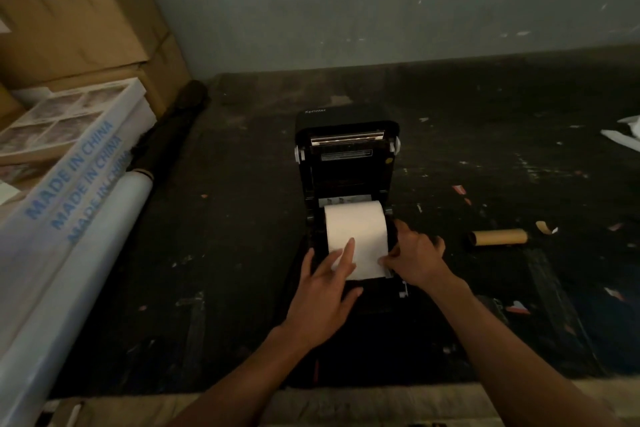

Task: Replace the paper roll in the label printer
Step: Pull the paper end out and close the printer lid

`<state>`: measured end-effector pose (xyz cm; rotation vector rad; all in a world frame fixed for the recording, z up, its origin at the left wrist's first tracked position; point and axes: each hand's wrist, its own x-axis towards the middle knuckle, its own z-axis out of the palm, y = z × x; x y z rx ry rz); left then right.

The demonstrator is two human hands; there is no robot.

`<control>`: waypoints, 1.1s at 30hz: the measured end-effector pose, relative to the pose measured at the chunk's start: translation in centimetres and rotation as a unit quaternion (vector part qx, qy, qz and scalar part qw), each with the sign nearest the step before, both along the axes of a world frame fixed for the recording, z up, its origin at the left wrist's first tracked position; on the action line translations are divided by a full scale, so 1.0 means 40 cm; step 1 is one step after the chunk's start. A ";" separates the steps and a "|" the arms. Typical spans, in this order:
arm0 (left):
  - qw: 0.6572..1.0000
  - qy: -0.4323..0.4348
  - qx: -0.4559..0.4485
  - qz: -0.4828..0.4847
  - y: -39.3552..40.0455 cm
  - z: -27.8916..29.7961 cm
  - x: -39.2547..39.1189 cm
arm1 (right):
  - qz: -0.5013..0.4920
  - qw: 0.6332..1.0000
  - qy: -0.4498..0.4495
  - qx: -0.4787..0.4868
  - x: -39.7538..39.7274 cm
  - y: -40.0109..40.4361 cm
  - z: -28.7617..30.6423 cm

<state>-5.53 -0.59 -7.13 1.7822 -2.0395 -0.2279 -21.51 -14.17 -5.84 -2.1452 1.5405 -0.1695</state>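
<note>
Head view: the label printer [346, 163] sits on a dark, scuffed work surface [225, 253] with its lid swung up and back, so the paper bay is open. A fresh white paper roll [355, 229] already lies in the bay, its loose end drawn forward toward the front edge. The left hand [323, 302] rests flat on that loose end, fingers spread and pressing rather than gripping. The right hand [414, 255] pinches the sheet's right edge between thumb and fingers, beside the bay wall. An empty cardboard core [498, 237] lies well apart to the right, likely the spent roll. Judging by this, the swap itself looks done; what seems left is squaring the paper through the guides and closing the lid, which is not yet down
</note>
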 end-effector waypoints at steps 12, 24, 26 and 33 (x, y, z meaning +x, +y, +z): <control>0.999 -0.037 0.031 -0.018 0.028 -0.052 -0.009 | -0.041 0.986 -0.089 -0.136 -0.030 0.087 0.009; 0.997 0.074 -0.021 0.025 0.000 -0.013 0.022 | 0.143 0.969 0.020 -0.199 -0.032 0.144 -0.045; 0.999 0.042 -0.004 0.011 -0.010 -0.011 0.017 | 0.144 0.969 0.027 -0.197 -0.030 0.140 -0.044; 0.998 -0.051 0.037 -0.023 -0.058 -0.007 0.019 | 0.143 0.973 0.037 -0.179 -0.013 0.128 -0.032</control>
